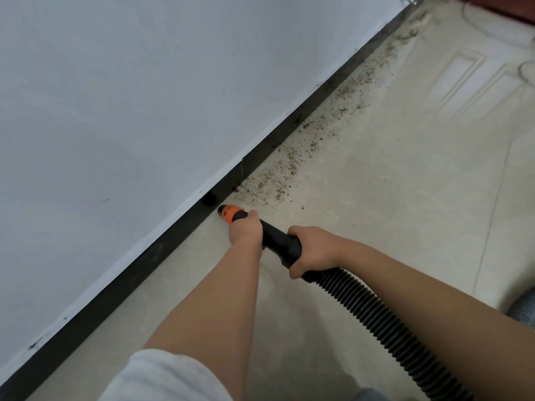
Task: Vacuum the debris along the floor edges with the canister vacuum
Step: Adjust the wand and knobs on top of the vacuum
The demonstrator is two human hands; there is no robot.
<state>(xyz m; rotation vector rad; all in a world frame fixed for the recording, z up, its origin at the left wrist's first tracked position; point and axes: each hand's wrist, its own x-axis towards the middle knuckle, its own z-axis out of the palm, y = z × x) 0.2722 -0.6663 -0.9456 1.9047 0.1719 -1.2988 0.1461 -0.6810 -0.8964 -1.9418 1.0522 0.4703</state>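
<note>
Both hands hold the vacuum's black wand [279, 241]. My left hand [246, 228] grips it near the orange nozzle tip [228, 212], which points at the floor beside the black baseboard [260, 157]. My right hand [312, 250] is wrapped around the wand's rear end, where the black ribbed hose [376, 311] begins and runs off to the lower right. A band of brown debris [292, 166] lies along the baseboard, starting just beyond the nozzle and stretching to the far upper right.
A pale grey wall [130, 111] fills the left side above the baseboard. The beige tiled floor [390, 212] is glossy and reflects a door. A grey ribbed piece, possibly of the canister [525, 308], shows at the right edge. Dark red trim [515, 7] sits at the top right.
</note>
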